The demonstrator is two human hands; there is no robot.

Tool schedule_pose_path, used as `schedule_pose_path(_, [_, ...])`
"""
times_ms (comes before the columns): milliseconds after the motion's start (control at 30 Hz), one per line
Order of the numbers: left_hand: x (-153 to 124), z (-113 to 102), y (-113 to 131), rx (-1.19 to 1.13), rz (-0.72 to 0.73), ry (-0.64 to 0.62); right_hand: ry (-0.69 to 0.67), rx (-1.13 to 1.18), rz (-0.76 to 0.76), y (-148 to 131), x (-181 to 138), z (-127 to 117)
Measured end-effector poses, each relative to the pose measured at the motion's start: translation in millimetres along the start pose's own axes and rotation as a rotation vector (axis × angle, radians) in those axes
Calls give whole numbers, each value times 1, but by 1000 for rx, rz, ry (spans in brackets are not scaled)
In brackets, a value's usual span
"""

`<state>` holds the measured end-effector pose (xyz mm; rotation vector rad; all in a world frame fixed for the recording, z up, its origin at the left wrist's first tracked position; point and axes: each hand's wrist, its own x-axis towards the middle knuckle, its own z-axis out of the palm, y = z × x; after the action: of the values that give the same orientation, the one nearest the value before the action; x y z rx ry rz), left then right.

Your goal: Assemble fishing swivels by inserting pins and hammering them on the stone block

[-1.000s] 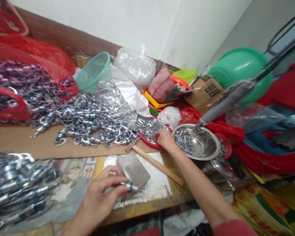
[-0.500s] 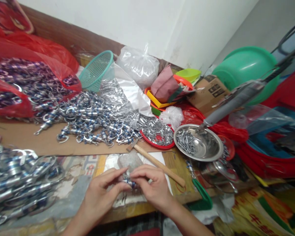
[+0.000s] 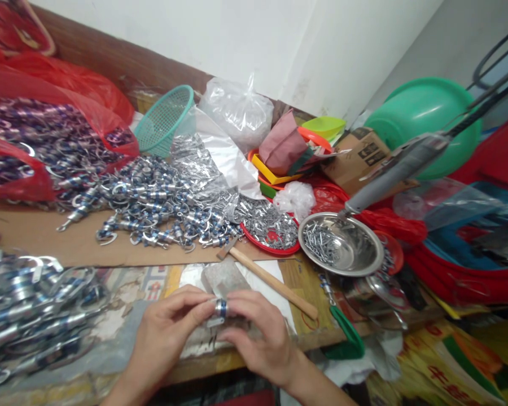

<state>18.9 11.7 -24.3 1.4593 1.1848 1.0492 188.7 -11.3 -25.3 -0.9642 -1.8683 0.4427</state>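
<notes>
My left hand (image 3: 165, 332) and my right hand (image 3: 258, 332) meet at the near edge of the table. Together they pinch a small silver metal fitting with a blue band (image 3: 220, 309), held upright between the fingertips. Just behind it lies a flat grey metal block (image 3: 222, 276) and a hammer with a wooden handle (image 3: 275, 285). A red plate of small silver parts (image 3: 271, 228) and a steel bowl of screws (image 3: 342, 248) stand further right.
Heaps of finished blue-banded fittings lie on brown cardboard (image 3: 161, 208) and at the near left (image 3: 29, 310). Red bags (image 3: 38, 141), a teal basket (image 3: 163, 121), clear bags, coloured trays, a box and a green basin (image 3: 423, 121) crowd the back and right.
My right hand came back from the red plate to join my left hand on the fitting. The fitting has been turned from lying sideways to standing upright between the fingers.
</notes>
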Motion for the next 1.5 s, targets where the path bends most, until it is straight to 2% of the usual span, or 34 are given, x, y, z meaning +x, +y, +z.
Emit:
schedule_pose_path(67, [0, -2, 3, 33, 16, -3, -51, -155, -223, 1, 0, -5])
schedule_pose_path(100, [1, -2, 4, 62, 34, -2, -68, -204, -287, 2, 0, -7])
schedule_pose_path(200, [1, -3, 8, 144, 86, 8, -105, -284, -399, 2, 5, -13])
schedule_pose_path(300, [1, -4, 12, 159, 107, -4, -109, -300, -423, 0, 9, -16])
schedule_pose_path(367, [1, -7, 15, 125, 76, -55, -100, -268, -384, -2, 10, -16])
schedule_pose_path(500, [2, -11, 18, 12, -80, -163, -109, -180, -249, -3, 7, -14])
schedule_pose_path(733, [-7, -4, 3, -255, -306, -112, -111, -45, -5, -9, 3, -10])
schedule_pose_path(867, [-11, 3, -3, -374, -326, -90, -246, -10, 169, -7, 14, -17])
schedule_pose_path(933, [-10, 4, -3, -384, -328, -106, -261, -175, 270, 8, 30, -26])
schedule_pose_path(1000, [-8, 4, -1, -388, -337, -142, -187, -532, 403, 32, 51, -38])
schedule_pose_path(1033, [-6, 3, 0, -384, -341, -161, -198, -762, 500, 46, 61, -43])
schedule_pose_path(1100, [-5, 2, 2, -375, -338, -193, -209, -894, 598, 75, 80, -49])
schedule_pose_path(1200, [-2, 2, 2, -394, -344, -230, -277, -968, 678, 108, 97, -46])
schedule_pose_path(1300, [3, 1, -1, -451, -366, -286, -310, -986, 700, 125, 105, -40])
schedule_pose_path(1400, [10, -2, -4, -511, -395, -337, -298, -936, 686, 131, 108, -43])
schedule_pose_path(1500, [16, -5, -6, -520, -423, -296, -253, -842, 632, 123, 105, -47])
